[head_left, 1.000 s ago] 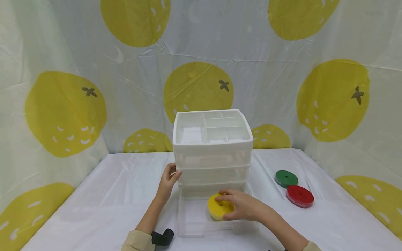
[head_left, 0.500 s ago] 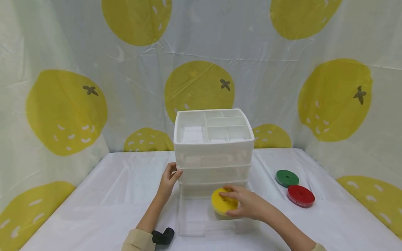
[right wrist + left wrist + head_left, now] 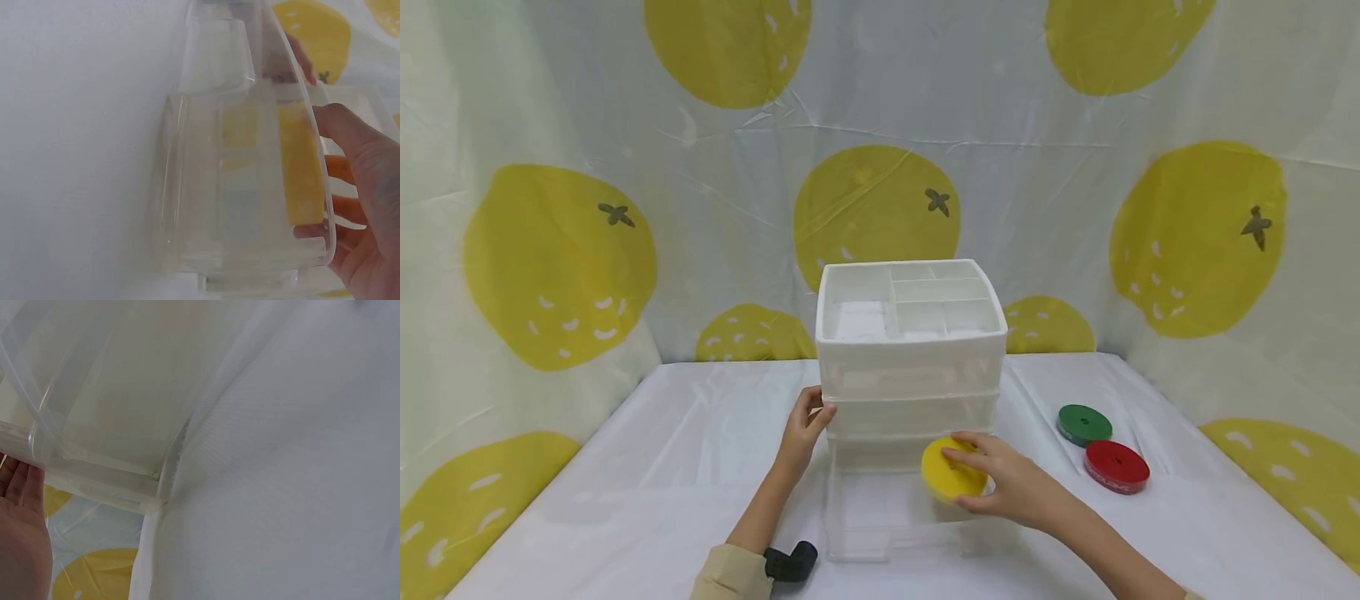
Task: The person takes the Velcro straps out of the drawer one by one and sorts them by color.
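In the middle of the table stands a white plastic drawer cabinet (image 3: 912, 371), its clear bottom drawer (image 3: 880, 500) pulled out. My right hand (image 3: 1011, 483) pinches a yellow roll (image 3: 953, 468), flat like wound ribbon, tilted at the drawer's right side. Through the clear drawer wall the right wrist view shows the roll's yellow side (image 3: 301, 169), with fingers around it. My left hand (image 3: 801, 433) holds the cabinet's left side, thumb at the front corner. In the left wrist view its fingers (image 3: 19, 484) touch the cabinet's edge; their tips are partly hidden.
To the right on the white-covered table (image 3: 700, 467) lie a green roll (image 3: 1084, 425) and a red roll (image 3: 1117, 467) with pale print on its side. The cabinet's top tray (image 3: 940, 292) has several compartments. A lemon-print curtain (image 3: 715, 192) surrounds the table.
My right hand has lifted the yellow roll from the drawer's floor, up and to the right. The left hand keeps its place on the cabinet.
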Action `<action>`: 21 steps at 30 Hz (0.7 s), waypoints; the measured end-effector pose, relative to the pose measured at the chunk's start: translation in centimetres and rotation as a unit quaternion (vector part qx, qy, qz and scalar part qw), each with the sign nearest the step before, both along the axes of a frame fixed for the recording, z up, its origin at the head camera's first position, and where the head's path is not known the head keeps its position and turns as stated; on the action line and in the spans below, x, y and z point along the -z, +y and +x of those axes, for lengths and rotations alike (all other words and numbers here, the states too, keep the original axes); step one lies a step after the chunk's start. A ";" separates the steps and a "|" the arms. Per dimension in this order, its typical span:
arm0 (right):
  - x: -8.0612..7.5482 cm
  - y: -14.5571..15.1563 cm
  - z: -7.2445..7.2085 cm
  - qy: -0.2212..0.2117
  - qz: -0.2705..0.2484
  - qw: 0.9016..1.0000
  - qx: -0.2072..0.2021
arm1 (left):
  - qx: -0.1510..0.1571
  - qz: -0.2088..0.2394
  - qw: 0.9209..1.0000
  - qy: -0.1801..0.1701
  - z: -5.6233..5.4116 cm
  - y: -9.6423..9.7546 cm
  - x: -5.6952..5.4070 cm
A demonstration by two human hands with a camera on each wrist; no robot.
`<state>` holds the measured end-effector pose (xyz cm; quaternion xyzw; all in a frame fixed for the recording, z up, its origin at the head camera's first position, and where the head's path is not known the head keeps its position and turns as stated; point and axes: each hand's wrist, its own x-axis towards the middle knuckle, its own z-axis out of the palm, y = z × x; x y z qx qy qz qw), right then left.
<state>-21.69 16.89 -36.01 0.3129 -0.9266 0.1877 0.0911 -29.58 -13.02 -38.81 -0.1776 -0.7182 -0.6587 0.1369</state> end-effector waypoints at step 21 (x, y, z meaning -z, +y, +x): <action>0.4 3.0 2.0 0.080 -0.026 0.995 0.047 | -0.017 -0.026 1.000 0.003 1.6 0.5 -1.6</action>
